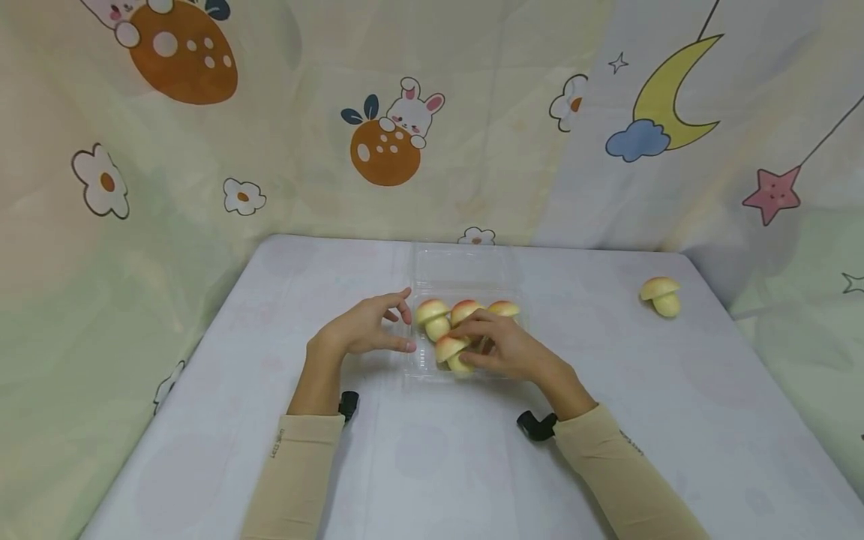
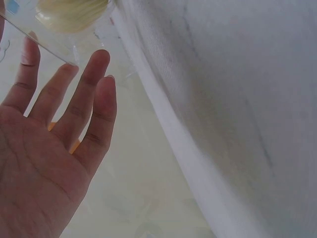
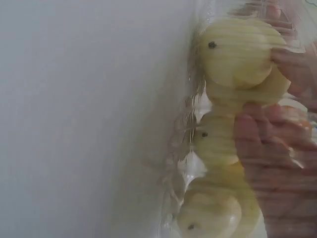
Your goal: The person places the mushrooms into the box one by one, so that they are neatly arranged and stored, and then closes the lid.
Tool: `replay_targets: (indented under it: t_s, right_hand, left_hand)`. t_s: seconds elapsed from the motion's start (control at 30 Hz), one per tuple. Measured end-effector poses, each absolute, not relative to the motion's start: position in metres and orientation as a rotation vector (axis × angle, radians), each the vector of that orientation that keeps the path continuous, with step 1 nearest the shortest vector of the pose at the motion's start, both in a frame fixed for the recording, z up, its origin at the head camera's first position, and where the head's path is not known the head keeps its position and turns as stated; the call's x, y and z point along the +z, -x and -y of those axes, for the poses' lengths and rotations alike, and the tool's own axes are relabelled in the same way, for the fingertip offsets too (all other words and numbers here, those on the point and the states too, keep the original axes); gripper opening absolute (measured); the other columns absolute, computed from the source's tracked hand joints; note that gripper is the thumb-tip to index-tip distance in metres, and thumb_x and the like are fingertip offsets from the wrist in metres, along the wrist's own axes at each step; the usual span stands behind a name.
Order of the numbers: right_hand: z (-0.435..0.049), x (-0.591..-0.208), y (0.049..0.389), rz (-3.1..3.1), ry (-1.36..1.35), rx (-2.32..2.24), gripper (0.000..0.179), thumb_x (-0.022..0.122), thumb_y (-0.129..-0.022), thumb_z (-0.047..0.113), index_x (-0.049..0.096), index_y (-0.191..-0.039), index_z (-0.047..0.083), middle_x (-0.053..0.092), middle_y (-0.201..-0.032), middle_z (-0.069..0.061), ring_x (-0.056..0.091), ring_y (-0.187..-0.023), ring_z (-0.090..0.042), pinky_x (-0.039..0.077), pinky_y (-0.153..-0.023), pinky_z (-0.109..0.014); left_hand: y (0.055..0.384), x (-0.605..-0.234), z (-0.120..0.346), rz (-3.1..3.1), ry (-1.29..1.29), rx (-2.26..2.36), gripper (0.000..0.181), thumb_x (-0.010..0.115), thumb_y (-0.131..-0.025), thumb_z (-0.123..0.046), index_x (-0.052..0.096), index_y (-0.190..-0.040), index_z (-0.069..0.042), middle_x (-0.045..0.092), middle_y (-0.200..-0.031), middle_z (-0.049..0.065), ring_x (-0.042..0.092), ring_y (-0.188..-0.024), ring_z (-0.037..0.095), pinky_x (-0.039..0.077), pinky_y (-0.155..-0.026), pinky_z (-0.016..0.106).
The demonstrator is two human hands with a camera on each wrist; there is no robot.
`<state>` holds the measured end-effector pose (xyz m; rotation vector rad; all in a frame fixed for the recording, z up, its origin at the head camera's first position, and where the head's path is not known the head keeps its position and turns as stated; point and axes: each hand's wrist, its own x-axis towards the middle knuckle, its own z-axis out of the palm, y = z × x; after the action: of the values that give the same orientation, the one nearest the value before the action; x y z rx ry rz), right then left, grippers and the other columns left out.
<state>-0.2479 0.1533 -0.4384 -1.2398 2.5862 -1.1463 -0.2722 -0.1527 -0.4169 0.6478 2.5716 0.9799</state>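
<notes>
A clear plastic clamshell box [image 1: 421, 367] lies with its lid laid back, holding several yellow mushrooms with red-tinged caps. My right hand [image 1: 502, 346] reaches into it and pinches the front mushroom [image 1: 451, 351] between thumb and fingers. In the right wrist view, mushroom stems with dark dots show through the box wall, and the front mushroom [image 3: 237, 54] has a fingertip against its side. Beside the box's left edge is my left hand [image 1: 367, 326], fingers spread and loosely bent, holding nothing. The left wrist view shows that hand [image 2: 59, 119] with fingertips right at the clear plastic edge.
One more mushroom [image 1: 661, 295] lies alone at the table's far right. The box's lid [image 1: 466, 266] extends toward the back edge. A white cloth covers the table [image 1: 418, 465], and a printed curtain [image 1: 499, 172] hangs behind and at both sides.
</notes>
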Motion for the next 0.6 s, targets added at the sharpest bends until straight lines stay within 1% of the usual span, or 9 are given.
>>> replay_targets:
  t_s: [0.13, 0.27, 0.37, 0.47, 0.53, 0.6]
  right_hand:
    - [-0.155, -0.438, 0.248, -2.628, 1.223, -1.123, 0.035, 0.081, -0.089, 0.014, 0.071, -0.123, 0.011, 0.063, -0.116, 0.0, 0.065, -0.085, -0.021, 0.058, -0.07, -0.033]
    - [-0.157, -0.436, 0.246, -2.652, 1.204, -1.087, 0.036, 0.081, -0.09, 0.017, 0.07, -0.124, 0.011, 0.063, -0.115, -0.002, 0.065, -0.085, -0.025, 0.057, -0.069, -0.03]
    - [-0.159, -0.433, 0.245, -2.663, 1.211, -1.077, 0.039, 0.081, -0.09, 0.017, 0.068, -0.126, 0.009, 0.063, -0.117, -0.004, 0.064, -0.085, -0.023, 0.057, -0.07, -0.031]
    - [-0.162, -0.43, 0.245, -2.69, 1.237, -1.079, 0.04, 0.081, -0.09, 0.016, 0.067, -0.126, 0.006, 0.065, -0.113, -0.007, 0.063, -0.083, -0.02, 0.057, -0.07, -0.032]
    - [-0.164, -0.428, 0.246, -2.711, 1.254, -1.086, 0.04, 0.082, -0.089, 0.014, 0.068, -0.125, 0.005, 0.067, -0.109, -0.009, 0.062, -0.083, -0.021, 0.057, -0.07, -0.034]
    - [-0.167, -0.426, 0.246, -2.718, 1.267, -1.1, 0.04, 0.083, -0.088, 0.013, 0.069, -0.124, 0.005, 0.068, -0.107, -0.011, 0.063, -0.084, -0.025, 0.057, -0.07, -0.037]
  left_hand:
    - [0.272, -0.417, 0.154, -2.569, -0.638, 0.983, 0.049, 0.089, -0.079, -0.041, 0.062, -0.111, -0.015, 0.026, -0.17, -0.006, 0.056, -0.131, 0.025, 0.044, -0.107, 0.051]
    - [0.272, -0.418, 0.154, -2.568, -0.642, 0.985, 0.052, 0.09, -0.078, -0.044, 0.062, -0.111, -0.015, 0.026, -0.17, -0.005, 0.056, -0.131, 0.026, 0.044, -0.107, 0.052]
    - [0.273, -0.418, 0.154, -2.565, -0.655, 0.982, 0.053, 0.089, -0.078, -0.046, 0.062, -0.111, -0.015, 0.026, -0.17, -0.005, 0.057, -0.131, 0.026, 0.044, -0.107, 0.052]
    - [0.273, -0.418, 0.153, -2.563, -0.663, 0.988, 0.053, 0.089, -0.078, -0.046, 0.062, -0.111, -0.015, 0.026, -0.17, -0.004, 0.057, -0.131, 0.026, 0.044, -0.107, 0.052]
    - [0.273, -0.418, 0.153, -2.565, -0.668, 0.99, 0.053, 0.089, -0.078, -0.046, 0.062, -0.111, -0.014, 0.026, -0.17, -0.003, 0.057, -0.131, 0.027, 0.044, -0.107, 0.052]
    - [0.273, -0.418, 0.153, -2.566, -0.671, 0.992, 0.053, 0.089, -0.078, -0.045, 0.062, -0.111, -0.014, 0.026, -0.17, -0.002, 0.057, -0.131, 0.027, 0.044, -0.107, 0.052]
